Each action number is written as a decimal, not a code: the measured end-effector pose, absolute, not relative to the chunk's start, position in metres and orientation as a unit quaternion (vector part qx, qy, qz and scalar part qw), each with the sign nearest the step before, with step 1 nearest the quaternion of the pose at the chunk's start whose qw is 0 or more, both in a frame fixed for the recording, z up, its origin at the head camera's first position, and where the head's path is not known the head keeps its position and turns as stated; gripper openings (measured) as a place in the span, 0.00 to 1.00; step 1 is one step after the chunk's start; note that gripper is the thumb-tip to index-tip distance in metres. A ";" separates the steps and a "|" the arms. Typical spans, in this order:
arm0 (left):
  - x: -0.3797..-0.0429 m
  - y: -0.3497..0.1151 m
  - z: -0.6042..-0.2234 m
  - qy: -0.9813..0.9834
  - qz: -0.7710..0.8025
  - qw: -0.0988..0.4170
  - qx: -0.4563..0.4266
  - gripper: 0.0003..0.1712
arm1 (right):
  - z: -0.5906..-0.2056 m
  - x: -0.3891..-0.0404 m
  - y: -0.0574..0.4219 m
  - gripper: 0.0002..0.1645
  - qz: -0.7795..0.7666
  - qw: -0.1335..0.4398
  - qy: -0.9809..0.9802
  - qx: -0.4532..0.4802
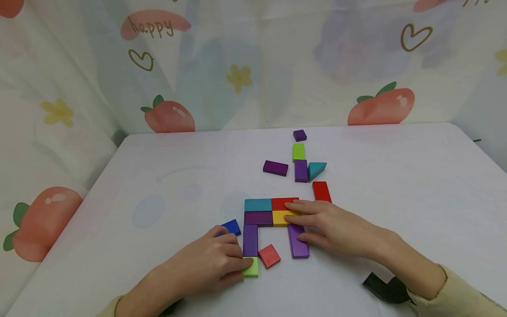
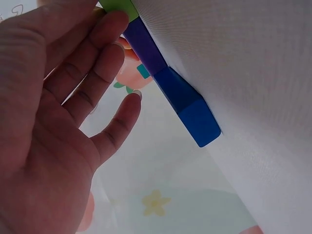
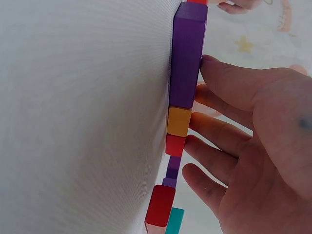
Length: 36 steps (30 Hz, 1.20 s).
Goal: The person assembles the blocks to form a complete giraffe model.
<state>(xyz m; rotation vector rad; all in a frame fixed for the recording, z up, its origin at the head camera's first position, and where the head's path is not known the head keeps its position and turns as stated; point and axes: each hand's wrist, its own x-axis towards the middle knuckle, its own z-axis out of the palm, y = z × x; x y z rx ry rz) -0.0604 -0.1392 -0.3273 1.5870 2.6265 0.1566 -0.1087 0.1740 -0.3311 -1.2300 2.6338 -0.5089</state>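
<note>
Head view, hands (image 1: pixel 332 224) touching blocks (image 1: pixel 279 219), white table (image 1: pixel 190 281)

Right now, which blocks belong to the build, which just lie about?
Build, apparently: teal bar, red bar, plum bar, yellow block, left purple, right purple, near lime block.

Lying about, apparently: blue block, coral square, teal triangle, outer red, far lime, three far purples.

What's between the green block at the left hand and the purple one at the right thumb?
In the head view, a red square block lies there, turned askew.
</note>
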 end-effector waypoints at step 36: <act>-0.104 -0.134 -0.330 0.897 0.117 0.076 0.420 0.54 | -0.336 -0.101 0.137 0.19 -0.252 0.027 0.816 -0.519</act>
